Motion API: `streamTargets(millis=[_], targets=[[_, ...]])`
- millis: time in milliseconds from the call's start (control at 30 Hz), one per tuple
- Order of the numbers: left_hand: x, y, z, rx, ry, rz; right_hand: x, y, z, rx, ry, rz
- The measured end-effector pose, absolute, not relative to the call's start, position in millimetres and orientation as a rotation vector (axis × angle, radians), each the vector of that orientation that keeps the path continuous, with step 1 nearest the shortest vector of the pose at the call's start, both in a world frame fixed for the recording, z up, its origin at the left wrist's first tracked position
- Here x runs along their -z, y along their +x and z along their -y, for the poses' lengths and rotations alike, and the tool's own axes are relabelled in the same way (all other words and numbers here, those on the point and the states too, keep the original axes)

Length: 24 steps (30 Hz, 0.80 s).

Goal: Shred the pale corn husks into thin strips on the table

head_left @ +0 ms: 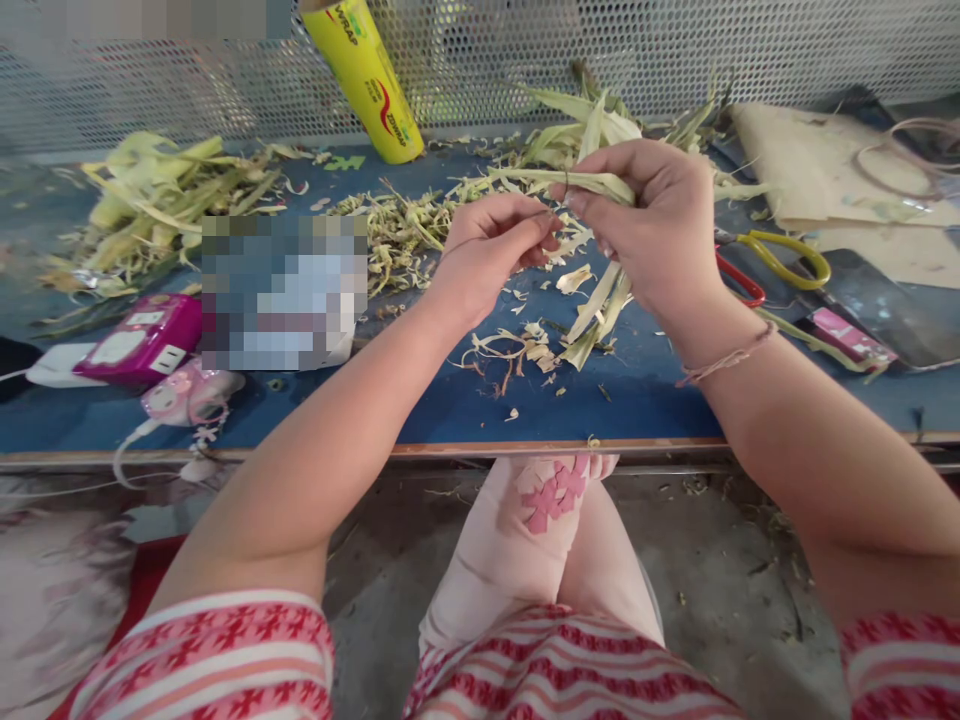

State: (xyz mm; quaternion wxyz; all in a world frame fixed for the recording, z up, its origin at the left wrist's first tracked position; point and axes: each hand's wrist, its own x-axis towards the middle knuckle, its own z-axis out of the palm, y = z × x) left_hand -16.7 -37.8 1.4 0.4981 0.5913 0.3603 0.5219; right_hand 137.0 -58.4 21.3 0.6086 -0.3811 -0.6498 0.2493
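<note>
My right hand (656, 215) is closed in a pinch on a strip of pale green, husk-like leaf (600, 183), whose end points left. Longer leaf strips (592, 310) hang below that hand toward the table. Just left of it, my left hand (495, 245) is also closed, thumb against forefinger. Whatever lies between those fingertips is too thin to make out. The two hands are close together above the table. Under and behind them spread a heap of shredded leaf bits (401, 235) and some larger pale leaves (555, 140).
On the blue table (465, 410), a leaf pile (161, 200) lies left, near a purple power adapter (142, 340) and a pink charger (191, 390). A yellow wrap tube (371, 85) leans on the mesh panel (495, 60). Scissors (787, 260) and brown paper (810, 165) lie right.
</note>
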Motion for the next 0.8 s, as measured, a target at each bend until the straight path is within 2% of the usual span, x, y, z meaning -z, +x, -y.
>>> streamTargets(millis=[567,800], targets=[[-4.2,-20.7,37.5,-1.228,1.461,-0.862,-18.2,138.6,53.7,-0.811,-0.866,1.417],[0.6,-35.1,9.6,-1.472,1.411,-0.963,-20.9,144.9,48.2,-1.033,-0.93,1.399]])
